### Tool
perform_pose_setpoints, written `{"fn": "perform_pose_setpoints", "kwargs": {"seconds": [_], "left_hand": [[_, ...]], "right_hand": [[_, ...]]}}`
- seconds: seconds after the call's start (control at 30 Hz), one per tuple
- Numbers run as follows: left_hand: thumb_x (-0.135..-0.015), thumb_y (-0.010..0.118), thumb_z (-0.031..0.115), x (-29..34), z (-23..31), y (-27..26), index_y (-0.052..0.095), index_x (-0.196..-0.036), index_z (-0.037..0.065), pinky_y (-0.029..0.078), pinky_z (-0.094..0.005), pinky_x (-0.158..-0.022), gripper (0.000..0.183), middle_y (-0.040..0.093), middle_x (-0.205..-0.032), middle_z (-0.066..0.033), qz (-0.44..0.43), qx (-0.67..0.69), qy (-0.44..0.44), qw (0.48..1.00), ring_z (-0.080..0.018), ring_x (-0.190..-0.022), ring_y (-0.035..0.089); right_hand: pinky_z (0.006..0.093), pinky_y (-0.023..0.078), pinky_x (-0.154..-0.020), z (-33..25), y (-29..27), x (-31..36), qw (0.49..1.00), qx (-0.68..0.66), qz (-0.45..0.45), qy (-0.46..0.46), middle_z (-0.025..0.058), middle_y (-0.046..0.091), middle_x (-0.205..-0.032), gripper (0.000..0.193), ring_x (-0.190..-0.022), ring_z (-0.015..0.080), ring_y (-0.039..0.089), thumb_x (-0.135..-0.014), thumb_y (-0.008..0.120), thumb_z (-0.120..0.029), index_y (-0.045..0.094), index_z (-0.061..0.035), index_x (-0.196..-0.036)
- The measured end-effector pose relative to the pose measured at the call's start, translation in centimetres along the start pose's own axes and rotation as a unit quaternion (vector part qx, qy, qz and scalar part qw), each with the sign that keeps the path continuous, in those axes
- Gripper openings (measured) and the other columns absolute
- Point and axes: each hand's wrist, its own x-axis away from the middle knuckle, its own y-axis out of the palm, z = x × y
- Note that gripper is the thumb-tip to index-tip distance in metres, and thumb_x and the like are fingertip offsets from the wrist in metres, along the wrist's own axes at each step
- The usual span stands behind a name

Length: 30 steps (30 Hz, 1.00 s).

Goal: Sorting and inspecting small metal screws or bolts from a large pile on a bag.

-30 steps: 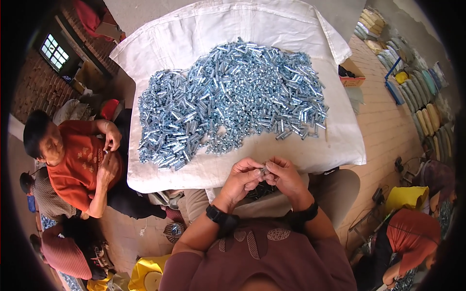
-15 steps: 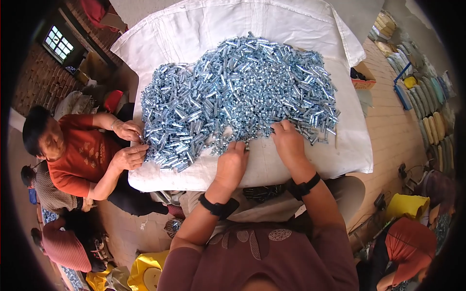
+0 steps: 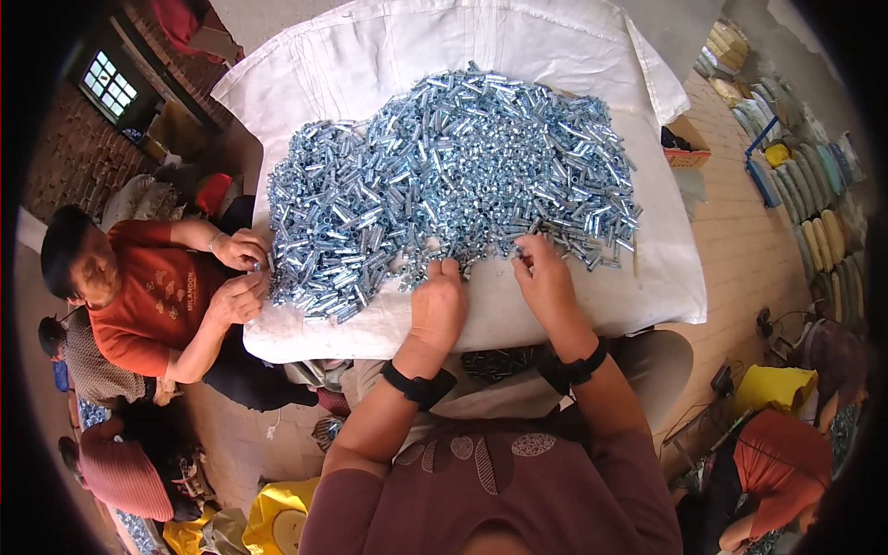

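A wide heap of small shiny metal parts (image 3: 444,166), slotted tube-like sleeves mixed with short nut-like pieces, lies on a white cloth (image 3: 370,347). At the heap's near edge my left hand (image 3: 438,301) is closed, its fingertips bunched together against the parts; whatever they grip is hidden. Just to the right, my right hand (image 3: 546,282) has thumb and forefinger drawn together in a pinch beside the heap. A small metal piece (image 3: 518,252) shows at those fingertips, too small to tell its exact kind.
At the left edge a co-worker (image 3: 153,287) in a red shirt handles small parts with both hands. Other people (image 3: 125,467) work farther off on both sides. A cardboard box (image 3: 686,148) and stacked sacks (image 3: 819,217) stand on the right; yellow bags (image 3: 277,518) lie lower left.
My right hand's fingers have drawn back a little from the heap and the thumb now shows. My left fingers have bunched tighter and turned slightly. The co-worker's hands have shifted a little.
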Motion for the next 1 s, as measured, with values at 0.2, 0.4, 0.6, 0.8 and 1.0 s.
{"fn": "perform_pose_setpoints", "kwargs": {"seconds": [0.2,0.4,0.6,0.8,1.0], "left_hand": [[-0.079,0.057,0.001,1.4,-0.5,-1.2,0.057,-0.09,0.0,0.042,-0.0276,-0.044,0.011,0.056,-0.074,-0.0099,0.081,0.289,0.08,0.951,-0.0193,-0.044,0.049],[-0.087,0.058,0.006,3.2,2.6,-3.9,0.06,-0.092,0.004,0.024,-0.0167,-0.038,0.005,0.047,-0.06,0.0038,-0.185,0.699,-0.269,0.636,-0.0014,-0.044,0.034],[-0.087,0.058,0.006,4.8,4.6,-4.1,0.06,-0.093,0.002,0.027,-0.0167,-0.038,0.008,0.058,-0.072,-0.0026,-0.176,0.771,-0.28,0.543,-0.0033,-0.046,0.037],[-0.087,0.056,0.005,5.5,5.3,-4.5,0.059,-0.095,0.001,0.031,-0.0174,-0.039,0.009,0.061,-0.08,-0.0057,-0.192,0.743,-0.267,0.582,-0.0043,-0.048,0.039],[-0.087,0.057,0.005,6.2,5.4,-4.4,0.057,-0.094,0.002,0.032,-0.0179,-0.039,0.008,0.06,-0.077,-0.0058,-0.158,0.744,-0.23,0.606,-0.0048,-0.047,0.041]], "right_hand": [[0.0231,0.051,-0.058,-1.1,-2.2,2.7,0.882,-0.383,-0.104,0.254,0.0061,0.061,-0.085,0.021,-0.075,0.0111,0.062,-0.084,0.06,-0.005,0.057,0.0004,-0.104],[0.0184,0.043,-0.051,-2.7,-3.8,4.8,0.87,-0.385,-0.112,0.287,0.0042,0.062,-0.076,0.021,-0.061,0.0076,0.056,-0.084,0.063,-0.015,0.06,0.0024,-0.096],[0.0175,0.037,-0.048,-3.9,-4.5,6.8,0.854,-0.414,-0.062,0.31,0.0008,0.06,-0.071,0.019,-0.056,0.0046,0.052,-0.084,0.064,-0.018,0.061,-0.0002,-0.091],[0.0189,0.036,-0.046,-4.3,-4.8,7.6,0.838,-0.443,-0.041,0.317,0.0,0.056,-0.067,0.016,-0.053,0.0058,0.049,-0.086,0.062,-0.019,0.059,-0.003,-0.082],[0.0189,0.033,-0.043,-5.1,-4.9,7.8,0.844,-0.434,-0.051,0.31,0.0,0.055,-0.063,0.02,-0.049,0.0052,0.046,-0.086,0.062,-0.021,0.057,-0.0042,-0.077]]}}
